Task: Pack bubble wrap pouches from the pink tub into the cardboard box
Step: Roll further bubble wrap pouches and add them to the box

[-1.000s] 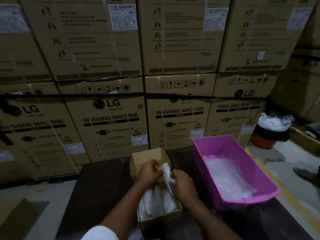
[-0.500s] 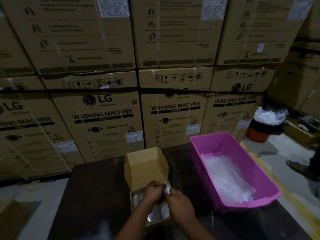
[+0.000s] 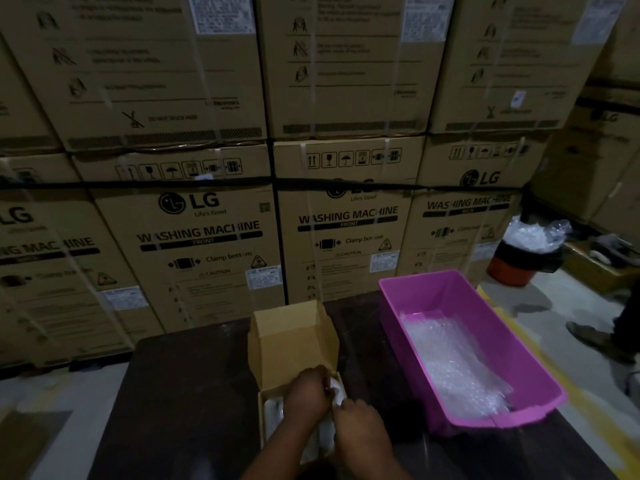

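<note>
A small open cardboard box [image 3: 291, 344] stands on the dark table, its lid flap raised at the back. White bubble wrap pouches [image 3: 273, 412] stand packed inside it. My left hand [image 3: 306, 398] and my right hand [image 3: 360, 427] meet over the box, both pinching one bubble wrap pouch [image 3: 337, 391] that is pushed down among the others. To the right sits the pink tub [image 3: 519, 362] with a layer of bubble wrap pouches [image 3: 453, 365] on its bottom.
Stacked washing machine cartons [image 3: 214, 230] form a wall right behind the dark table [image 3: 180, 393]. An orange and black bin [image 3: 519, 265] full of plastic wrap stands on the floor at right. Another person's shoe [image 3: 595, 341] is at the right edge.
Both hands have gone down from above the box into it, taking the pouch with them. My view has tilted up, so the box and hands sit lower in the frame.
</note>
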Action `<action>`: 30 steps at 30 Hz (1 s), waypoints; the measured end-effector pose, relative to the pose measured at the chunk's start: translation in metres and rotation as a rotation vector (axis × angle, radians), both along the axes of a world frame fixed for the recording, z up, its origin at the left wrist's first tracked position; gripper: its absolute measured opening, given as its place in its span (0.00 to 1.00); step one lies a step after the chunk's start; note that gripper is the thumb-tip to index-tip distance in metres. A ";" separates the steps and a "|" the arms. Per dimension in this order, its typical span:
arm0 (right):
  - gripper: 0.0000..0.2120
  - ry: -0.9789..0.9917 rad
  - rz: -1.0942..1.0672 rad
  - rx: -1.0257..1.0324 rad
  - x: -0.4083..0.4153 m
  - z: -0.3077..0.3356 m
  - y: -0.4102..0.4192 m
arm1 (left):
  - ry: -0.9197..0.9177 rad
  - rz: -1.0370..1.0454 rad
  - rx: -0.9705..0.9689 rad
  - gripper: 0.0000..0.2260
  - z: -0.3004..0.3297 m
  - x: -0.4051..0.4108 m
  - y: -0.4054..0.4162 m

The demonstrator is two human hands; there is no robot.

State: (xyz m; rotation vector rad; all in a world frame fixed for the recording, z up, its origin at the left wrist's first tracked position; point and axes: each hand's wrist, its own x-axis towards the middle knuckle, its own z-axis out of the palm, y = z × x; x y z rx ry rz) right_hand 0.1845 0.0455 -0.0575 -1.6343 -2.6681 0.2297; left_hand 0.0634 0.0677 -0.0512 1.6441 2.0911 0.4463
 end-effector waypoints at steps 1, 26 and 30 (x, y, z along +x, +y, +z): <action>0.32 0.004 0.004 -0.004 0.002 0.001 -0.004 | 0.015 -0.003 0.031 0.10 -0.003 0.001 -0.001; 0.32 0.043 -0.128 -0.424 0.017 0.035 -0.024 | 0.257 0.069 -0.056 0.12 -0.037 0.016 0.011; 0.30 0.039 -0.082 -0.411 0.018 0.044 -0.030 | 0.250 0.070 -0.075 0.13 -0.040 0.014 0.013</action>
